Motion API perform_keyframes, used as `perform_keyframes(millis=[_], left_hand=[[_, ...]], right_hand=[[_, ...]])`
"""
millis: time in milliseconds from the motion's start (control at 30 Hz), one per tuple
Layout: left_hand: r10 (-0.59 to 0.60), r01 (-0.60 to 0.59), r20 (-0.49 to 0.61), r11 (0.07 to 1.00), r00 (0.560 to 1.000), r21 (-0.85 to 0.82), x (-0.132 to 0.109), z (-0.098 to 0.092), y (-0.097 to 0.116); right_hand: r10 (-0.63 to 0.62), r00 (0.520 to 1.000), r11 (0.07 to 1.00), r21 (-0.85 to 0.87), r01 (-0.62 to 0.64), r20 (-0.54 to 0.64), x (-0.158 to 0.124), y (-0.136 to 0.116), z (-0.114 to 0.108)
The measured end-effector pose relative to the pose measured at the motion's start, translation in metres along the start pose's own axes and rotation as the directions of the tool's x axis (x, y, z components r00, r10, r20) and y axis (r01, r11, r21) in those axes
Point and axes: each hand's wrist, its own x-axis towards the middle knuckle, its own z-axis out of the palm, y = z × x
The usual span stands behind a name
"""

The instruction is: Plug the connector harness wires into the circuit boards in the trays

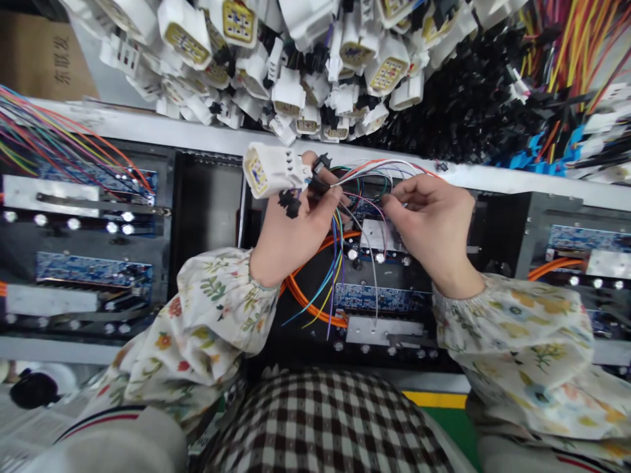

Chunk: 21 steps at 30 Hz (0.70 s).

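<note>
My left hand (298, 230) is closed on a wire harness whose white connector (276, 171) sticks out to the left of the fingers. Small black connectors (290, 203) dangle beside it. Loose coloured wires (338, 263) hang down from this grip, while others arc over to the right. Thumb and fingers pinched, my right hand (434, 223) is at those wires; a small dark tip shows at the pinch, too small to make out fully. Beneath both hands lies a dark metal housing with blue circuit boards (379, 297) and orange cables (308, 305).
A heap of white connectors (290, 92) and black connectors (458, 112) lies behind the rail (207, 138). More housings with circuit boards (93, 268) stand left and right. Coloured wire bundles (582, 46) hang at upper right. A cardboard box (44, 59) is at upper left.
</note>
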Motion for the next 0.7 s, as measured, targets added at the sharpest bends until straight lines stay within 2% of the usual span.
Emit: perform_keyframes(millis=[133,267,433,600,700], left_hand=[[-0.061,0.060,-0.014,0.997,0.998,-0.046,0.000,0.001,0.002],[-0.030,0.033,0.043,0.996,0.999,-0.088,0.002,0.001,-0.005],[-0.027,0.030,0.037,0.995,0.999,-0.090,0.002,0.001,-0.010],[0.046,-0.046,0.000,0.999,0.999,-0.006,0.000,0.001,-0.006],[0.064,-0.063,-0.015,0.997,0.998,0.041,0.000,0.000,-0.004]], right_hand=[[-0.019,1.000,0.999,0.032,0.020,-0.003,0.000,0.004,0.001],[-0.036,0.999,0.998,0.046,0.036,0.000,0.000,0.007,0.002],[-0.034,0.999,0.999,0.027,0.033,0.036,0.002,0.007,0.002],[-0.103,0.989,0.985,-0.132,0.116,0.102,0.000,-0.007,-0.016],[-0.177,0.956,0.953,-0.201,0.225,0.232,-0.007,-0.018,-0.032]])
